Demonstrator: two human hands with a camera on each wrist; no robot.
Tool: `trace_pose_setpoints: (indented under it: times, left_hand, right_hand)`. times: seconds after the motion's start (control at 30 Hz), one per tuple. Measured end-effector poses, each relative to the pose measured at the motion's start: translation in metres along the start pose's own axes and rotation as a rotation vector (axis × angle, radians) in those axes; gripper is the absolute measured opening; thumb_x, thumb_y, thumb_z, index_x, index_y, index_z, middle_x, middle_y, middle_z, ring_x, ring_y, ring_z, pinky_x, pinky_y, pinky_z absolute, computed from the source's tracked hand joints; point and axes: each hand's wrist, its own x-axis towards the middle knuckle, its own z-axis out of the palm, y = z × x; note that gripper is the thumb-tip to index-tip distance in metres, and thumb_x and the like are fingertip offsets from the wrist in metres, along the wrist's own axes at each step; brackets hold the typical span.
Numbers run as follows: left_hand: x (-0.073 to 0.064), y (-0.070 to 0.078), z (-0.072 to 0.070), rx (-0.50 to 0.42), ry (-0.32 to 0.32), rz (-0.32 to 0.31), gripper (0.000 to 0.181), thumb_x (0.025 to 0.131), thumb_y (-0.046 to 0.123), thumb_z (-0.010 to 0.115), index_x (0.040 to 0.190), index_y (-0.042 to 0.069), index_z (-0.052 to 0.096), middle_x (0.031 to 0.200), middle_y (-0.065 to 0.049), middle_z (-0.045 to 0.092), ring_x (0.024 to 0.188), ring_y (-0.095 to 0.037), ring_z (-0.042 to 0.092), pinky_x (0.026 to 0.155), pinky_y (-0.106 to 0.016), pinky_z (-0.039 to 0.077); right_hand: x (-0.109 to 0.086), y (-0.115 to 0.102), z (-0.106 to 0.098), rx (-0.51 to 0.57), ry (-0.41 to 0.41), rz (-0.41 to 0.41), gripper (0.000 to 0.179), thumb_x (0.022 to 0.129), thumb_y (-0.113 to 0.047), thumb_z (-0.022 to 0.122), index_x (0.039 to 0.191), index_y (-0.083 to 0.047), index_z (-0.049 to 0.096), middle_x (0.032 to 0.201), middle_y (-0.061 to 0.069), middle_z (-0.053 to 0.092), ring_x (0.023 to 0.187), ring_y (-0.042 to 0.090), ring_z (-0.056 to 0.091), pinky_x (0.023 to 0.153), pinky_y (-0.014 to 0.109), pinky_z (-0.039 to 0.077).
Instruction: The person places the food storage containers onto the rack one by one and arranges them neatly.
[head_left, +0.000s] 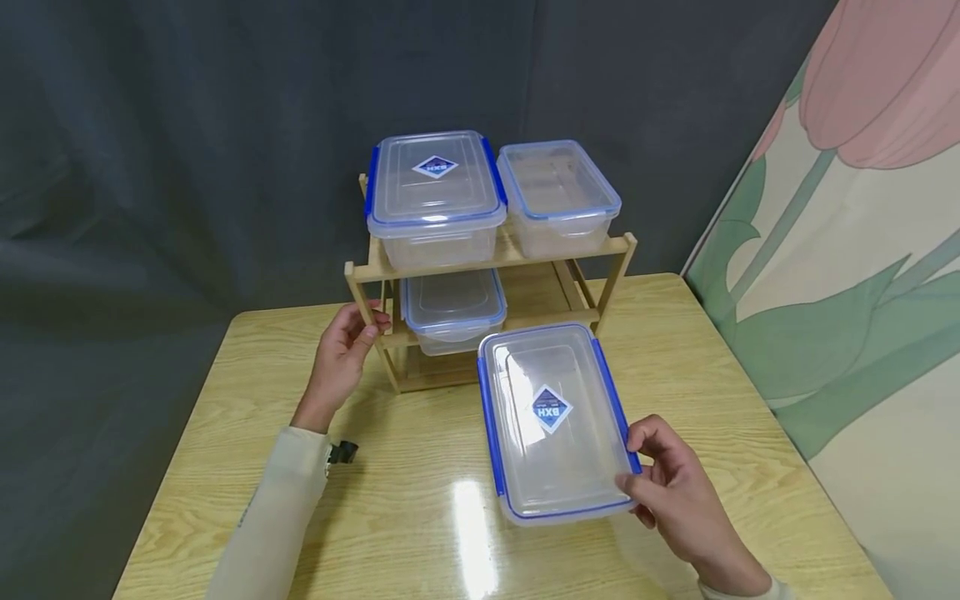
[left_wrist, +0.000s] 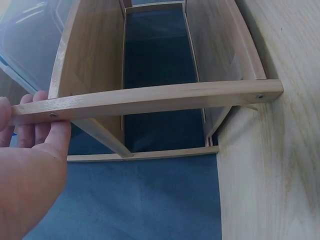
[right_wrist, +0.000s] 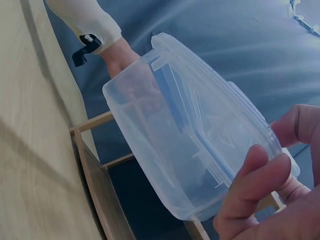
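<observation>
My right hand pinches the right edge of a clear food container, thumb above and fingers beneath. This container has a lid with blue side clips and a diamond sticker, and it is held above the table in front of the wooden shelf rack. In the right wrist view its clear box hangs under the lid, tilted. My left hand grips the rack's left front upright. The left wrist view shows thumb and fingers round that wooden post.
On the rack's top stand a larger blue-clipped container and a pale-blue-rimmed container. Another lidded container sits on the middle shelf, at the left. Dark curtain hangs behind the wood-grain table; a tulip-patterned panel borders the right.
</observation>
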Motion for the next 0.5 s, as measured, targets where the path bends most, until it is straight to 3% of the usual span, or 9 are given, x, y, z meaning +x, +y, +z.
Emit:
trace_pose_setpoints:
  times: [0.13,0.23,0.4,0.5]
  left_hand:
    - [-0.001,-0.002,0.001,-0.009,0.014,0.024,0.04,0.112,0.006,0.049,0.148,-0.011,0.043,0.129,-0.025,0.061,0.114,-0.012,0.066,0.103,-0.022,0.054]
    - [-0.001,-0.003,0.001,0.002,0.023,0.03,0.04,0.112,0.007,0.049,0.149,-0.009,0.045,0.13,-0.032,0.058,0.114,-0.011,0.066,0.102,-0.021,0.054]
    - [-0.001,-0.003,0.002,0.013,0.027,0.026,0.041,0.112,0.008,0.049,0.148,-0.01,0.044,0.128,-0.032,0.058,0.114,-0.011,0.066,0.101,-0.021,0.054]
    - [-0.001,-0.003,0.002,0.009,0.025,0.023,0.041,0.112,0.009,0.049,0.148,-0.011,0.043,0.128,-0.032,0.058,0.114,-0.011,0.066,0.101,-0.021,0.054]
  right_hand:
    - [0.0,-0.003,-0.005,0.029,0.0,-0.033,0.046,0.085,0.028,0.051,0.109,-0.011,0.052,0.111,0.002,0.058,0.046,0.025,0.036,0.034,0.044,0.018]
    - [0.001,-0.006,-0.009,0.041,0.005,-0.045,0.046,0.086,0.029,0.049,0.11,-0.011,0.052,0.109,0.002,0.058,0.045,0.017,0.042,0.035,0.044,0.016]
    - [0.005,-0.012,-0.014,0.045,0.04,-0.061,0.046,0.086,0.03,0.048,0.11,-0.01,0.051,0.103,0.002,0.058,0.052,0.006,0.056,0.035,0.044,0.016]
    - [0.008,-0.017,-0.016,0.038,0.071,-0.077,0.045,0.085,0.03,0.047,0.108,-0.008,0.051,0.101,0.003,0.058,0.049,0.006,0.055,0.035,0.043,0.017]
